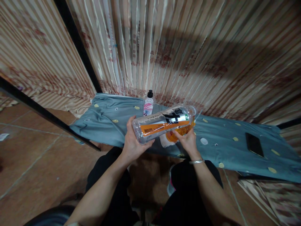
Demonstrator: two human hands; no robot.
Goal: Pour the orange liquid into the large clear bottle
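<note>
My left hand [135, 141] is wrapped round the base of a large clear plastic bottle [162, 122] with an orange and black printed label. The bottle lies tilted, its neck toward the right and slightly raised. My right hand [188, 139], with a bangle at the wrist, grips an orange see-through container [172, 135] just under the bottle's neck end. Most of that container is hidden by the bottle and my fingers, so its exact kind does not show. Below it lies a white tissue or cloth [166, 142]. Behind the big bottle stands a small clear bottle [148, 105] with a black cap and pink label.
A narrow table with a blue-green patterned cloth [218, 130] runs across in front of me. On its right part lies a dark phone [254, 144]. A striped curtain [145, 47] hangs behind it. Black metal poles [77, 47] stand at the left, above a brown tiled floor [35, 150].
</note>
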